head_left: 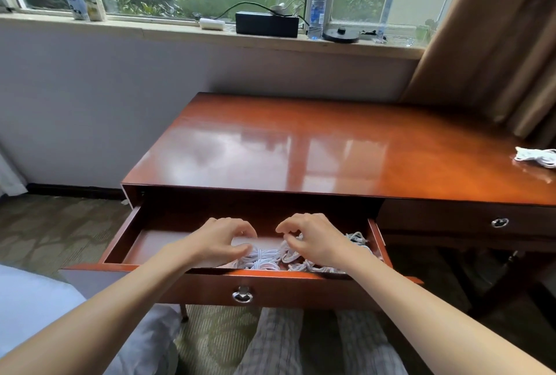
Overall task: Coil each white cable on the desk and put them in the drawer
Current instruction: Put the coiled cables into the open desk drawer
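The left drawer [192, 280] of the red-brown desk [331, 146] is pulled out. Several coiled white cables [264, 259] lie in its right half. My left hand [216, 242] hovers over the coils with loosely curled fingers, and the drawer floor shows between fingers and thumb. My right hand [316, 242] is curled over the coils beside it, fingertips touching the top of one coil. More white cable [356, 238] lies behind the right hand. A loose bundle of white cable [537, 157] lies on the desk top at the far right edge.
A second drawer with a ring pull [500, 222] sits shut on the right. The windowsill holds a black box [266, 24], a water bottle [317, 7] and cartons [84, 1]. A curtain [496, 44] hangs at the right. My knees [279, 344] are under the drawer, with bedding [36, 308] at the left.
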`<move>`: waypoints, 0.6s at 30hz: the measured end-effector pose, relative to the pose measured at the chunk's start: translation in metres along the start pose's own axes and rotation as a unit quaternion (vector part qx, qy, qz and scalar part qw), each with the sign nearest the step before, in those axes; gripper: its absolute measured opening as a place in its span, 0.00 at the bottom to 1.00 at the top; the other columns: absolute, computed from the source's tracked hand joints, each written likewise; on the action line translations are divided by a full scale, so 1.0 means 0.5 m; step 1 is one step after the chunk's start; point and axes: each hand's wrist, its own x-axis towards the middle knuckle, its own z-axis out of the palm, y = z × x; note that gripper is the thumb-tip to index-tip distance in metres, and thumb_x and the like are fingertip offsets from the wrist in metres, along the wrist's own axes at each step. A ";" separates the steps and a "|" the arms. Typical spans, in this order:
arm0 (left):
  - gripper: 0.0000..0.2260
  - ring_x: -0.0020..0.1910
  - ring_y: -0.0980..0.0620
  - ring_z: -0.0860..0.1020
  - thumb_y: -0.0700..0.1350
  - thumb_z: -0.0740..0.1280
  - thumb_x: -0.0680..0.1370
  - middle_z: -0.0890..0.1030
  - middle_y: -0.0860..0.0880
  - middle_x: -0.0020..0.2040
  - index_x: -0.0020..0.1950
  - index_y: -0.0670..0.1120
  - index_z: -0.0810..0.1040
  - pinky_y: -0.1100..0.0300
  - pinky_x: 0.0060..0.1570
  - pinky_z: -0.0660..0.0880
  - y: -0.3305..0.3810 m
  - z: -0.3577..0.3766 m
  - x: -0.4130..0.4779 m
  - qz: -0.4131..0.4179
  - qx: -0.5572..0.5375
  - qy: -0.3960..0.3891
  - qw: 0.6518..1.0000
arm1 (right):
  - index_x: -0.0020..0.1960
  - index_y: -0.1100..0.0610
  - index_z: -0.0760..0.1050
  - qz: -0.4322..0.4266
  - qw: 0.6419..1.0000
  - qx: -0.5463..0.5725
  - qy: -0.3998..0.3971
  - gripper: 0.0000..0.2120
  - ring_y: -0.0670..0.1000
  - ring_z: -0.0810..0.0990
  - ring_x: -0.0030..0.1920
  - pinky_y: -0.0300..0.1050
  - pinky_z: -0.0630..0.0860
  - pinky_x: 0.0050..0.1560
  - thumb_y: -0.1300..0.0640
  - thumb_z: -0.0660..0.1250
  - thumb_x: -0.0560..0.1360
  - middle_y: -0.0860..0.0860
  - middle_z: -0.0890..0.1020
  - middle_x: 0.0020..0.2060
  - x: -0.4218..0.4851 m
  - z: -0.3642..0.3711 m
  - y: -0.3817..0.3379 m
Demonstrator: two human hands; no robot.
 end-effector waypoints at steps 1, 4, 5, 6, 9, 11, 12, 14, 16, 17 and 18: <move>0.18 0.62 0.60 0.75 0.59 0.63 0.75 0.79 0.61 0.61 0.64 0.57 0.78 0.52 0.67 0.69 0.007 -0.004 0.005 0.002 0.002 0.001 1.000 | 0.64 0.47 0.80 0.003 1.000 -0.001 0.009 0.13 0.44 0.78 0.60 0.51 0.69 0.69 0.52 0.62 0.82 0.43 0.82 0.59 -0.006 -0.012 0.007; 0.15 0.64 0.59 0.74 0.54 0.65 0.81 0.78 0.59 0.64 0.68 0.55 0.77 0.55 0.68 0.67 0.039 -0.018 0.028 0.026 0.021 0.015 0.999 | 0.64 0.46 0.79 0.019 0.999 -0.009 0.031 0.13 0.44 0.78 0.61 0.51 0.70 0.69 0.52 0.62 0.82 0.42 0.82 0.60 -0.025 -0.051 0.030; 0.15 0.65 0.59 0.73 0.54 0.64 0.82 0.78 0.59 0.65 0.68 0.55 0.76 0.56 0.68 0.67 0.053 -0.022 0.036 0.038 0.027 0.019 0.999 | 0.65 0.46 0.79 0.022 0.999 -0.014 0.038 0.13 0.44 0.77 0.61 0.51 0.70 0.69 0.52 0.62 0.82 0.42 0.81 0.60 -0.032 -0.065 0.039; 0.16 0.66 0.59 0.72 0.54 0.64 0.82 0.77 0.59 0.66 0.69 0.54 0.76 0.56 0.68 0.66 0.068 -0.026 0.045 0.050 0.034 0.025 0.998 | 0.65 0.45 0.79 0.027 0.999 -0.019 0.043 0.13 0.44 0.77 0.62 0.51 0.70 0.69 0.52 0.62 0.82 0.42 0.81 0.61 -0.040 -0.078 0.048; 0.16 0.67 0.59 0.71 0.54 0.63 0.82 0.77 0.60 0.66 0.69 0.55 0.75 0.56 0.69 0.66 0.115 -0.038 0.078 0.082 0.045 0.038 0.995 | 0.65 0.45 0.78 0.040 0.997 -0.023 0.062 0.13 0.43 0.77 0.62 0.51 0.70 0.69 0.52 0.62 0.82 0.42 0.82 0.61 -0.064 -0.118 0.080; 0.15 0.66 0.60 0.72 0.55 0.63 0.82 0.77 0.60 0.66 0.68 0.56 0.76 0.55 0.68 0.67 0.143 -0.043 0.104 0.105 0.057 0.041 0.992 | 0.65 0.45 0.78 0.052 0.996 -0.026 0.074 0.14 0.43 0.78 0.61 0.50 0.71 0.69 0.51 0.63 0.82 0.42 0.82 0.60 -0.078 -0.142 0.106; 0.15 0.65 0.60 0.73 0.56 0.63 0.82 0.77 0.60 0.65 0.67 0.56 0.76 0.55 0.67 0.67 0.157 -0.045 0.118 0.113 0.064 0.041 0.991 | 0.65 0.45 0.78 0.057 0.995 -0.032 0.078 0.14 0.43 0.78 0.60 0.50 0.71 0.68 0.51 0.63 0.82 0.42 0.82 0.59 -0.086 -0.154 0.120; 0.14 0.66 0.59 0.73 0.56 0.63 0.82 0.77 0.60 0.65 0.67 0.56 0.76 0.54 0.66 0.67 0.186 -0.050 0.148 0.129 0.079 0.047 0.987 | 0.66 0.45 0.78 0.066 0.993 -0.049 0.086 0.14 0.42 0.78 0.60 0.49 0.70 0.68 0.51 0.63 0.82 0.41 0.82 0.59 -0.101 -0.180 0.147; 0.14 0.66 0.58 0.72 0.56 0.62 0.83 0.77 0.58 0.65 0.67 0.55 0.76 0.54 0.65 0.67 0.219 -0.053 0.181 0.151 0.093 0.054 0.983 | 0.66 0.45 0.77 0.082 0.990 -0.057 0.095 0.14 0.43 0.77 0.61 0.48 0.69 0.69 0.51 0.62 0.82 0.41 0.82 0.59 -0.118 -0.208 0.177; 0.14 0.65 0.57 0.72 0.56 0.62 0.83 0.77 0.58 0.65 0.67 0.55 0.76 0.53 0.65 0.67 0.237 -0.054 0.199 0.163 0.098 0.057 0.980 | 0.67 0.45 0.77 0.090 0.989 -0.060 0.099 0.14 0.43 0.77 0.62 0.48 0.68 0.70 0.51 0.62 0.82 0.41 0.81 0.60 -0.125 -0.221 0.193; 0.14 0.65 0.57 0.73 0.56 0.62 0.83 0.77 0.57 0.65 0.68 0.55 0.75 0.53 0.65 0.66 0.255 -0.053 0.216 0.175 0.103 0.062 0.977 | 0.67 0.45 0.76 0.099 0.988 -0.063 0.104 0.15 0.44 0.76 0.62 0.48 0.68 0.70 0.51 0.62 0.82 0.42 0.81 0.60 -0.134 -0.234 0.210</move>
